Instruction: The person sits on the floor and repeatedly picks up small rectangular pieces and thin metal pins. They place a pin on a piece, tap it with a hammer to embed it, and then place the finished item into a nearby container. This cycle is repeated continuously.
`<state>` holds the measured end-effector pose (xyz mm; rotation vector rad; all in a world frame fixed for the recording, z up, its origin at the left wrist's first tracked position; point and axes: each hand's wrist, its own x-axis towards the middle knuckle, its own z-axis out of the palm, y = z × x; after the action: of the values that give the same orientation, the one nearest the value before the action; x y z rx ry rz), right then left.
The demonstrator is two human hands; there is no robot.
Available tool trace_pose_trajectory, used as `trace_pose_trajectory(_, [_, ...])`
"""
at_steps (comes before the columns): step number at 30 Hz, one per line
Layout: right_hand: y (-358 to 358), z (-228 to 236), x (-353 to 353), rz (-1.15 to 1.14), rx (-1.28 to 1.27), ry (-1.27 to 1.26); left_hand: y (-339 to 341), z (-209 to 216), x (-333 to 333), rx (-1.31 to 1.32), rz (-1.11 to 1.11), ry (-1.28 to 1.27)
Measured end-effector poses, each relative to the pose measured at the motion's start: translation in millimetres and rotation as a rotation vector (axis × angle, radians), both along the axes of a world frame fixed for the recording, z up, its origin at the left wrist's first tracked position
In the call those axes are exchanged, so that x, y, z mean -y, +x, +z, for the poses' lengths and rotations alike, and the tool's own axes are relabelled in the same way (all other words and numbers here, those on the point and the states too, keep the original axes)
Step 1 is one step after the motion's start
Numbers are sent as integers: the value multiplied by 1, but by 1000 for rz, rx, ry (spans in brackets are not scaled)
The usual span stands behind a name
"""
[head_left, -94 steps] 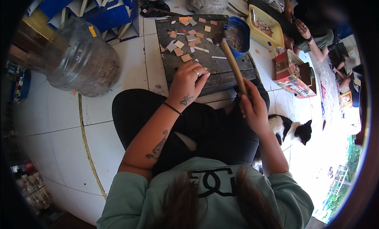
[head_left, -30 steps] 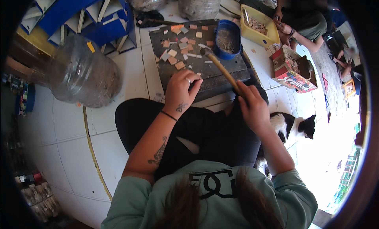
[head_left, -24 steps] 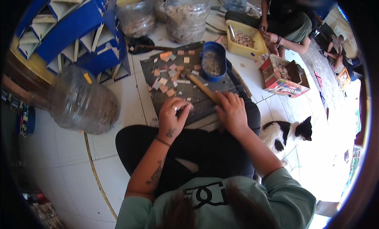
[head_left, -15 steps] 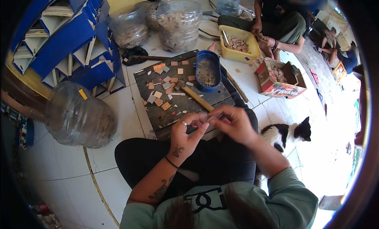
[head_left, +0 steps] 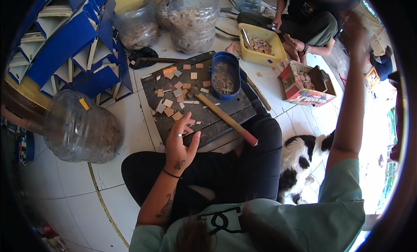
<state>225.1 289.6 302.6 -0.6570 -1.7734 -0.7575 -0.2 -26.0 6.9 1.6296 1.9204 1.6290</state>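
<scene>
Over the near edge of the dark board (head_left: 213, 129), my left hand (head_left: 180, 143) hovers with thumb and forefinger apart; nothing shows between them. My right hand (head_left: 357, 32) is raised far out at the upper right, and motion blur hides its fingers. A hammer (head_left: 221, 114) with a wooden handle lies slantwise on the board, its red-tipped end sticking out past the near edge. Left of its head are scattered small square tiles (head_left: 168, 112) in tan, grey and orange. A blue oval tub (head_left: 225, 96) holding thin nail-like pieces stands on the board's right side.
At the back, a co-worker (head_left: 304, 32) sits beside a yellow basin (head_left: 260, 61) of small pieces. A red box (head_left: 299, 95) holds more. A black-and-white cat (head_left: 299, 158) is by my right knee. Clear plastic containers (head_left: 82, 126) and blue boxes (head_left: 65, 48) stand left.
My hands, close together before, have parted. My right arm has swung up to the far right, while my left hand has shifted left. The co-worker's hands have moved apart.
</scene>
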Motion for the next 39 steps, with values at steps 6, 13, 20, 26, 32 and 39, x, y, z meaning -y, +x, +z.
trace_pose_trajectory(6, [47, -169, -110, 1, 434, -589, -4, 0, 2, 110, -7, -2])
trace_pose_trajectory(13, [-15, -108, -50, 250, 285, -692, -2, -2, 2, 141, 32, 52])
trace_pose_trajectory(20, [-82, -162, 4, 656, 573, -924, -1, -6, 7, 172, 38, 115])
trace_pose_trajectory(26, [-145, -212, 36, 198, 1110, -834, 2, 1, 8, -373, -5, 166])
trace_pose_trajectory(32, [-159, -219, 47, -137, 1299, -864, 5, -8, 9, -533, -55, 94])
trace_pose_trajectory(39, [-156, -231, 43, -138, 1241, -965, 4, -10, 7, -475, -74, 97])
